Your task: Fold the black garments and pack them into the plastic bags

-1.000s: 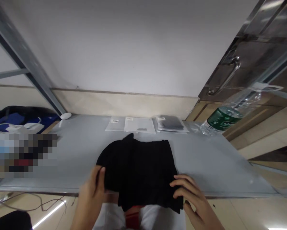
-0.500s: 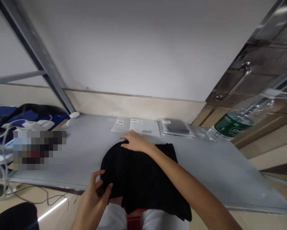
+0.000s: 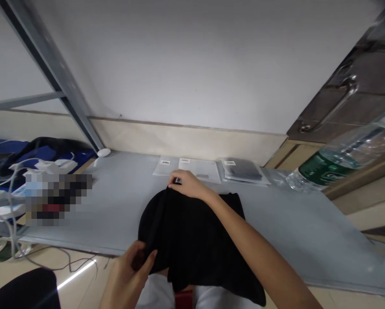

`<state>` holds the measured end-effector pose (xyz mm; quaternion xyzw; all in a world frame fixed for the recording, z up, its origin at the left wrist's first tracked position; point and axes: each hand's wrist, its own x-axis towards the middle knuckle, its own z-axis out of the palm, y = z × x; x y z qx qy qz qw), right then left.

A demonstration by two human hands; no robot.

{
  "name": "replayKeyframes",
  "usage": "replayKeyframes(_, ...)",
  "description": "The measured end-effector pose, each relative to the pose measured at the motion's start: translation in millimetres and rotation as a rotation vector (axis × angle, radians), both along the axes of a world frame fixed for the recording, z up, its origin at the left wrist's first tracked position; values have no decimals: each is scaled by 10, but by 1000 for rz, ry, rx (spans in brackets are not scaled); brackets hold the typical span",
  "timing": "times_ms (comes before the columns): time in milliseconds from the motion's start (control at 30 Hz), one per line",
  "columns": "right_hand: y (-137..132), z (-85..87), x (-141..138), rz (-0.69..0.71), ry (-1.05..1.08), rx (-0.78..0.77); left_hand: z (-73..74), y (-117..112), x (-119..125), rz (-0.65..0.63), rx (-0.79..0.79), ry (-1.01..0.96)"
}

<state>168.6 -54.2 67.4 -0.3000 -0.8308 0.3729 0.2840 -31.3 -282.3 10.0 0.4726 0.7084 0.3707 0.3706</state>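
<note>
A black garment (image 3: pixel 192 238) lies on the grey table (image 3: pixel 115 206) and hangs over its near edge onto my lap. My left hand (image 3: pixel 131 270) pinches the garment's near left edge at the table's front. My right hand (image 3: pixel 186 184) reaches across the cloth and grips its far left corner, lifting it slightly. A taut fold of black cloth runs between the two hands.
Flat clear packets (image 3: pixel 199 169) and a packet with dark contents (image 3: pixel 244 171) lie along the table's back edge. A plastic water bottle (image 3: pixel 340 156) lies at the right. Cables and white chargers (image 3: pixel 41 165) sit at the left, beside a metal frame (image 3: pixel 54 73).
My right hand went from the garment's near right edge to its far left corner and closed on it. My left hand shifted along the near edge, pulling a fold taut.
</note>
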Motion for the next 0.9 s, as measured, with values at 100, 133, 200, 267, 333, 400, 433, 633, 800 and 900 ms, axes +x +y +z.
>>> replayKeyframes(100,6,51,11,93,-39,-110,117,17,36,-26,36,95)
replayKeyframes(133,16,68,7,117,-75,-153,129,25,41,-28,60,105)
replayKeyframes(200,43,101,-7,158,-153,-202,114,36,34,-40,95,122)
replayKeyframes(267,64,130,-21,211,-206,-199,70,36,4,-61,115,138)
replayKeyframes(333,62,156,-23,247,-218,-161,35,23,-32,-94,130,157)
replayKeyframes(400,28,179,0,225,-209,-91,34,1,-50,-121,153,196)
replayKeyframes(433,1,191,22,198,-197,-47,47,-11,-46,-126,173,227)
replayKeyframes(633,-173,217,251,-15,-124,200,191,-21,183,-160,575,482)
replayKeyframes(800,-287,79,555,-135,-133,393,187,4,465,-436,803,570)
replayKeyframes(900,-348,-77,763,-186,-232,511,118,-5,596,-565,829,598)
